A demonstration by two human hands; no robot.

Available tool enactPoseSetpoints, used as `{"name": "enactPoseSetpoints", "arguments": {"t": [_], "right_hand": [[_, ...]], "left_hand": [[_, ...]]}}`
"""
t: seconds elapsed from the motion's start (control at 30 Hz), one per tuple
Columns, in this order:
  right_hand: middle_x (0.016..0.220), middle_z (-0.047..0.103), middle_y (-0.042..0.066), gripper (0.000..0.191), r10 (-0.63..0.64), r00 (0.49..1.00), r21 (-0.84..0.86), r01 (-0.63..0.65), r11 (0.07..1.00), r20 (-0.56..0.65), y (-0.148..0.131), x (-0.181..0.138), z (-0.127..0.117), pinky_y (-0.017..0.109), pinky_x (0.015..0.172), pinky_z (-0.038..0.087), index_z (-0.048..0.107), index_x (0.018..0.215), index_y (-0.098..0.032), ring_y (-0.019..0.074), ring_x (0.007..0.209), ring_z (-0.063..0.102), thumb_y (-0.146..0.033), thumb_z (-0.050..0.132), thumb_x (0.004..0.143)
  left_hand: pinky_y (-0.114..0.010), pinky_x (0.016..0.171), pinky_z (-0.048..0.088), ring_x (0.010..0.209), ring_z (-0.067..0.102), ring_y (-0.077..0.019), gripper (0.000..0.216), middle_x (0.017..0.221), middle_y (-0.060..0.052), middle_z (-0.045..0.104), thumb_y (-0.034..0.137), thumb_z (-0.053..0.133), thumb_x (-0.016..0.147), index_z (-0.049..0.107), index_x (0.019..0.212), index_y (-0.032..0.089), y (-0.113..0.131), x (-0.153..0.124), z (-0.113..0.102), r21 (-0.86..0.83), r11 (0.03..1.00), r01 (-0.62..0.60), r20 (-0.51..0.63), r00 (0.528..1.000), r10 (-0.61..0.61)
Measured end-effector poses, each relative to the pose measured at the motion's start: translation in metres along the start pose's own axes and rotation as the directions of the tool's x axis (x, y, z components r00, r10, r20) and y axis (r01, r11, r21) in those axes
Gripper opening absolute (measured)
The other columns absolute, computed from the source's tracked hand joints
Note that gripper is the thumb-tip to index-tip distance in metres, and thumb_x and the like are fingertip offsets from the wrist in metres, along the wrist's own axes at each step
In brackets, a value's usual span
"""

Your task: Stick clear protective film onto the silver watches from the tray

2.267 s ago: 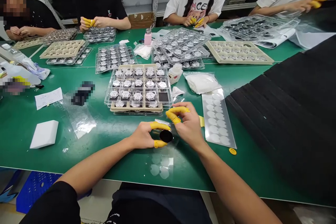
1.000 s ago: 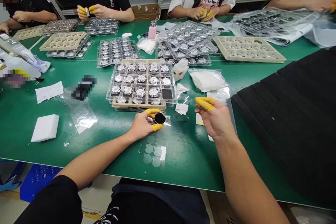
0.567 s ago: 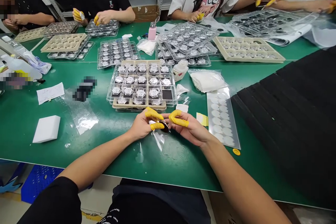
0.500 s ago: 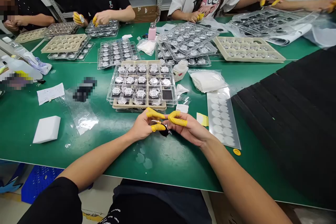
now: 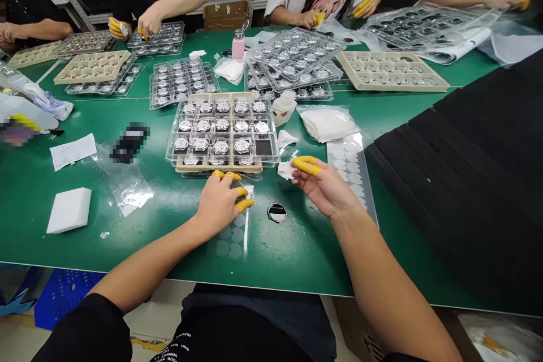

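Note:
A round black disc lies flat on the green table between my hands, and neither hand touches it. My left hand, in yellow finger cots, is curled over the top end of a clear film strip with round cut-outs and pinches it. My right hand hovers right of the disc. Its cotted thumb and forefinger are pressed together at the edge of a small white wipe. Just beyond both hands stands a clear tray of silver watch cases on a beige tray.
A backing sheet of round white stickers and a bag of white wipes lie to the right, with stacked black foam sheets beyond. At left are a white foam block and an empty plastic bag. Other people handle trays across the table.
Both hands held the black disc together half a second ago. It now lies on the table; my left hand has dropped onto the clear film and my right hand has moved away to the white wipe.

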State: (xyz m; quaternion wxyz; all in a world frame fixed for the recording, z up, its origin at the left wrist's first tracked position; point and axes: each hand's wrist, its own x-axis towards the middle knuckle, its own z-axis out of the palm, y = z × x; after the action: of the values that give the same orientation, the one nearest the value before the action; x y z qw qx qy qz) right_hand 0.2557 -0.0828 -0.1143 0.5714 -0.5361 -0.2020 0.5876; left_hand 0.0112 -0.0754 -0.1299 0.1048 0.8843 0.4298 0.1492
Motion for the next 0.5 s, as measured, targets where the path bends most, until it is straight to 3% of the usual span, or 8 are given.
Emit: {"name": "enactPoseSetpoints", "arguments": {"t": [0.13, 0.2, 0.27, 0.33, 0.4, 0.5], "right_hand": [[0.082, 0.068, 0.000, 0.039, -0.002, 1.000, 0.024, 0.003, 1.000, -0.024, -0.005, -0.001, 0.000, 0.020, 0.055, 0.048, 0.073, 0.075, -0.021, 0.0093, 0.067, 0.056, -0.029, 0.094, 0.043], [0.080, 0.067, -0.001, 0.039, 0.008, 1.000, 0.027, -0.007, 1.000, -0.018, -0.005, -0.004, 0.002, 0.020, 0.053, 0.047, 0.073, 0.075, -0.021, 0.0094, 0.067, 0.055, -0.029, 0.093, 0.043], [0.079, 0.066, -0.001, 0.039, 0.009, 1.000, 0.032, -0.009, 0.999, -0.015, -0.005, -0.005, 0.004, 0.020, 0.053, 0.046, 0.072, 0.075, -0.021, 0.0093, 0.067, 0.055, -0.029, 0.093, 0.043], [0.079, 0.065, -0.001, 0.039, 0.001, 1.000, 0.038, -0.001, 0.999, -0.013, -0.004, -0.006, 0.005, 0.019, 0.052, 0.045, 0.072, 0.075, -0.021, 0.0090, 0.066, 0.054, -0.028, 0.092, 0.042], [0.079, 0.066, -0.001, 0.039, -0.011, 1.000, 0.043, 0.012, 0.999, -0.011, -0.004, -0.004, 0.003, 0.019, 0.052, 0.045, 0.072, 0.074, -0.021, 0.0088, 0.066, 0.054, -0.028, 0.092, 0.042], [0.079, 0.067, -0.002, 0.038, -0.024, 1.000, 0.050, 0.025, 0.998, -0.016, -0.004, -0.001, 0.000, 0.019, 0.052, 0.044, 0.071, 0.074, -0.021, 0.0090, 0.065, 0.054, -0.027, 0.091, 0.043]], "left_hand": [[-0.059, 0.096, 0.033, 0.124, 0.043, -0.0414, 0.033, 0.137, -0.013, 0.053, 0.053, 0.069, 0.084, 0.076, 0.111, 0.035, 0.022, -0.014, -0.007, 0.124, 0.978, 0.168, -0.009, 0.986, -0.168], [-0.061, 0.099, 0.029, 0.130, 0.038, -0.0442, 0.041, 0.141, -0.017, 0.048, 0.054, 0.069, 0.084, 0.072, 0.119, 0.032, 0.033, -0.017, -0.011, 0.175, 0.970, 0.166, -0.011, 0.986, -0.167], [-0.059, 0.101, 0.030, 0.129, 0.042, -0.0418, 0.043, 0.137, -0.018, 0.051, 0.054, 0.063, 0.088, 0.069, 0.123, 0.028, 0.042, -0.015, -0.015, 0.205, 0.976, 0.075, 0.024, 0.996, -0.082], [-0.053, 0.098, 0.037, 0.119, 0.052, -0.0354, 0.042, 0.125, -0.017, 0.058, 0.052, 0.053, 0.094, 0.067, 0.122, 0.024, 0.052, -0.007, -0.017, 0.186, 0.979, -0.088, 0.138, 0.989, 0.062], [-0.043, 0.087, 0.046, 0.101, 0.061, -0.0290, 0.040, 0.108, -0.013, 0.062, 0.050, 0.051, 0.096, 0.066, 0.117, 0.019, 0.061, 0.006, -0.015, 0.118, 0.967, -0.227, 0.319, 0.931, 0.179], [-0.035, 0.071, 0.051, 0.091, 0.065, -0.0266, 0.032, 0.110, -0.014, 0.059, 0.036, 0.061, 0.092, 0.062, 0.116, 0.016, 0.071, 0.028, -0.006, 0.142, 0.976, -0.167, 0.459, 0.884, 0.084]]}}
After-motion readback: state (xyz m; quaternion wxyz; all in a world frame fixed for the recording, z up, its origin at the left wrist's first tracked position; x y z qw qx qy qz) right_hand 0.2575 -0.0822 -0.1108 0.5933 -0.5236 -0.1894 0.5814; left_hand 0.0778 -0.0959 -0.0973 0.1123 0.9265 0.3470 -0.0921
